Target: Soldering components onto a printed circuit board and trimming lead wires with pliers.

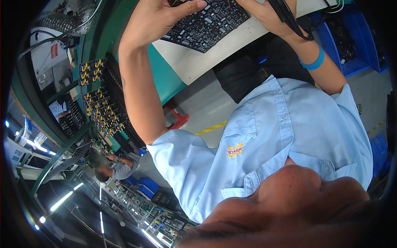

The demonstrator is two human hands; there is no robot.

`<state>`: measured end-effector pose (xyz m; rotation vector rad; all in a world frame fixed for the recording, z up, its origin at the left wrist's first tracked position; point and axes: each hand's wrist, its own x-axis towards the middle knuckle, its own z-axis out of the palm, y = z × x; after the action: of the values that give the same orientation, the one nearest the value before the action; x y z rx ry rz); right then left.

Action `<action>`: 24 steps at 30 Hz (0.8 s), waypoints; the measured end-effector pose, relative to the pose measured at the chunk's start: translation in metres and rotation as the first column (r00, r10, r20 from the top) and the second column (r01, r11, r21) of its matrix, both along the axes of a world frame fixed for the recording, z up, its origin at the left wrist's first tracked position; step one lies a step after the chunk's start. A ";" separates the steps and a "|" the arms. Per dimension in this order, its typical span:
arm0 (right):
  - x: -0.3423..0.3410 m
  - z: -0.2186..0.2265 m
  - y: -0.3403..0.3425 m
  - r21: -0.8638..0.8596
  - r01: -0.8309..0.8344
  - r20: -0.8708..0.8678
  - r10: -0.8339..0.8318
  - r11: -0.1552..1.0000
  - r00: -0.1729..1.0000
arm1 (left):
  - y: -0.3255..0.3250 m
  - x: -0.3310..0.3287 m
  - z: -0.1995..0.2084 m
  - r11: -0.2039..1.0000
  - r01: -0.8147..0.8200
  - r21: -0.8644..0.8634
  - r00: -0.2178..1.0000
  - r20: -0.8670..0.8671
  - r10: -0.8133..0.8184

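Observation:
A black circuit board point(211, 25), crowded with small components, lies on the white work surface point(188, 66) at the top of the view. My left hand point(175, 12) grips its left side, the thumb pressed across the upper face. Over the board's right side reaches my right hand point(269, 14), with a long, slender black tool point(286, 16) lying along it toward the wrist. The tool's tip is cut off by the upper edge, so its exact kind does not show. A blue band point(313, 60) circles my right wrist.
Racks of small boards with yellow parts point(101, 109) stand to the left. Blue bins point(347, 41) with dark parts sit at the right. A red handle-shaped object point(178, 119) is below the bench edge. Another person point(120, 166) works further off at the left.

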<state>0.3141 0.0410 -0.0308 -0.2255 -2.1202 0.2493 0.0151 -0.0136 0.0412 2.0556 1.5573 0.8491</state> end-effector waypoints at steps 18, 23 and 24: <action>0.032 0.004 -0.028 -0.331 -0.004 -0.004 0.003 0.944 1.000 | -0.089 0.129 0.052 1.000 -0.013 -0.014 0.995 -0.099 0.012; 0.043 0.008 -0.038 -0.502 -0.333 -0.384 0.140 0.798 0.913 | -0.108 0.171 0.063 0.998 -0.033 -0.044 0.990 -0.141 0.026; 0.047 0.011 -0.041 -0.509 -0.360 -0.382 0.170 0.781 0.908 | -0.115 0.176 0.058 0.999 -0.042 0.020 0.992 -0.120 0.044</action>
<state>0.3614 -0.0001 -0.0201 -0.2096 -1.6963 1.0377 0.1914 -0.1286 0.0991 2.1283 1.6680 0.7697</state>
